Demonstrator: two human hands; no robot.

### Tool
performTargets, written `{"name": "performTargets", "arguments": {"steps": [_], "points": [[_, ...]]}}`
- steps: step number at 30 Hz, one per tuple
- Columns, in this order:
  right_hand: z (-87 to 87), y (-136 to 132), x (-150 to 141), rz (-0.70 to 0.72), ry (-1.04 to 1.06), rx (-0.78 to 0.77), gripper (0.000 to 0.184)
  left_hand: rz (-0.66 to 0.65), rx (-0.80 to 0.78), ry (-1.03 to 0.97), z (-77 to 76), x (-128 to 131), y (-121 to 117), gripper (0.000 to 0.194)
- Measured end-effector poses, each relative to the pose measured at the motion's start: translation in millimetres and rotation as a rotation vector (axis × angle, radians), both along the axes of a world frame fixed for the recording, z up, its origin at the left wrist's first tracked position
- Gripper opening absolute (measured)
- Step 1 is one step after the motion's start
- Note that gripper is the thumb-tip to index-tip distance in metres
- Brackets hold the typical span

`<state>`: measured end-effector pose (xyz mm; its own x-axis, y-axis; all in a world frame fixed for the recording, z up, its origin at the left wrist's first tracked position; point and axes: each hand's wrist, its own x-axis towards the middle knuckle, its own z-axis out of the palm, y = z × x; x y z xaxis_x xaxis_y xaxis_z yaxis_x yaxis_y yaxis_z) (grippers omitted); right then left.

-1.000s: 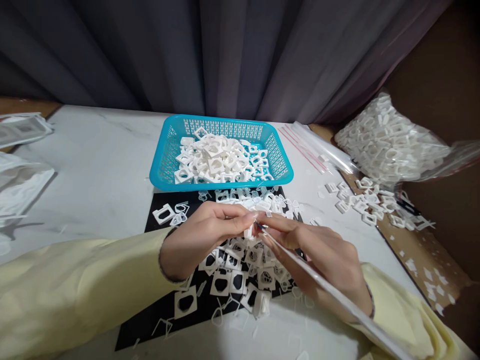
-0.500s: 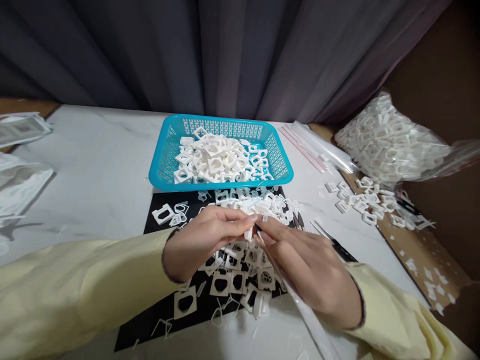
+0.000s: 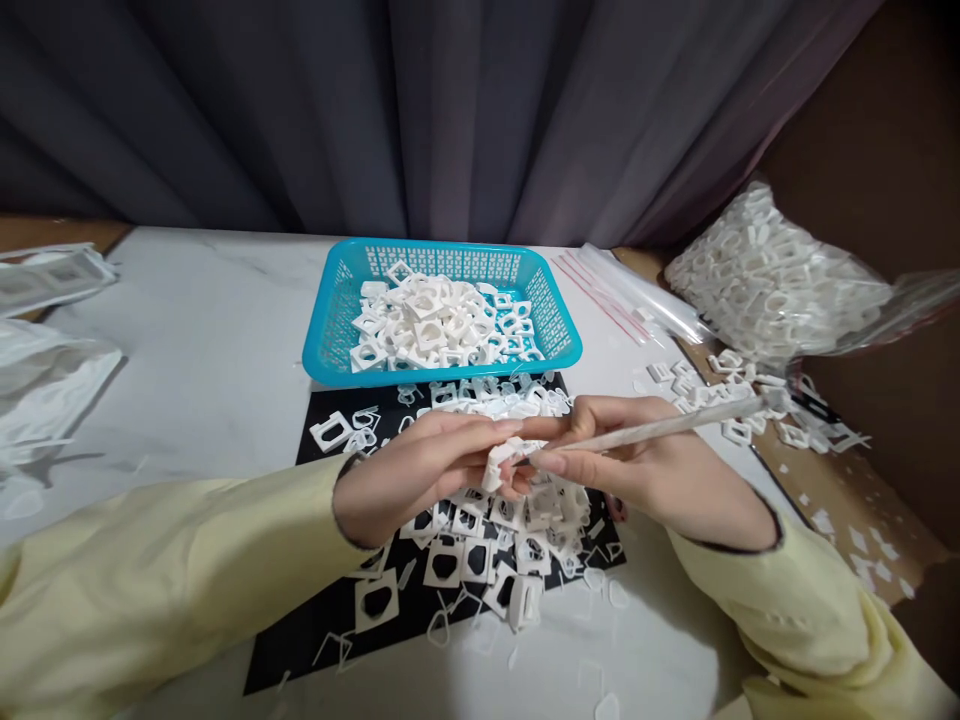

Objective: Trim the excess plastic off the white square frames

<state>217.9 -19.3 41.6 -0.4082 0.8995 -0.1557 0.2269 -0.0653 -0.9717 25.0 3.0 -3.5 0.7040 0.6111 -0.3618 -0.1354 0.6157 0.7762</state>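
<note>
Left hand [image 3: 416, 470] pinches white plastic piece [image 3: 497, 462] at fingertips; right hand [image 3: 637, 460] grips slim white rod [image 3: 667, 424], long axis slanting rightward from piece. Left hand nearer.

The held piece [image 3: 496, 464] is white, the basket [image 3: 442, 378] lattice-patterned turquoise, the mat [image 3: 291, 642] black, the curtain [image 3: 450, 120] perhaps grey-violet

The table [image 3: 225, 300] outshines the dim curtain [image 3: 435, 120], edges seemingly soft.

A makeshift craft bench: curtain [image 3: 439, 110], marbled tabletop [image 3: 202, 310], bagged white parts [image 3: 776, 275].
</note>
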Motion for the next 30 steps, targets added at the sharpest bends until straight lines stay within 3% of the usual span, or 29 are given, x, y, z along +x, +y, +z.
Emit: {"name": "performTargets", "arguments": {"steps": [3,5,8,14,19,23,25,30], "points": [[-1.0,-3,-1,-0.071,-0.012,0.087,0.025,0.003,0.007,-0.110,-0.7,-1,2,0.030],[2.3,-5,-1,-0.114,-0.013,0.137,0.025,0.002,0.021,-0.123,1.5,-1,2,0.023],[8.9,-8,-1,-0.170,-0.066,0.215,0.029,0.034,0.074,-0.016,5.6,-2,1,0.009],[8.7,-14,-1,-0.174,-0.279,0.401,0.025,0.111,0.257,0.190,8.3,1,-3,0.015],[-1.1,-21,0,-0.062,-0.479,0.789,0.010,0.091,0.240,0.174,8.2,0,0,0.012],[-6.3,-23,0,0.045,-0.500,1.094,0.012,0.107,0.219,0.117,8.1,-3,2,0.007],[-6.5,-23,-1,0.058,-0.528,1.108,0.012,0.103,0.164,0.089,7.6,-4,3,0.007],[-2.2,-24,-1,0.000,-0.531,0.908,0.015,0.083,-0.093,-0.041,1.1,-5,9,0.008]]}}
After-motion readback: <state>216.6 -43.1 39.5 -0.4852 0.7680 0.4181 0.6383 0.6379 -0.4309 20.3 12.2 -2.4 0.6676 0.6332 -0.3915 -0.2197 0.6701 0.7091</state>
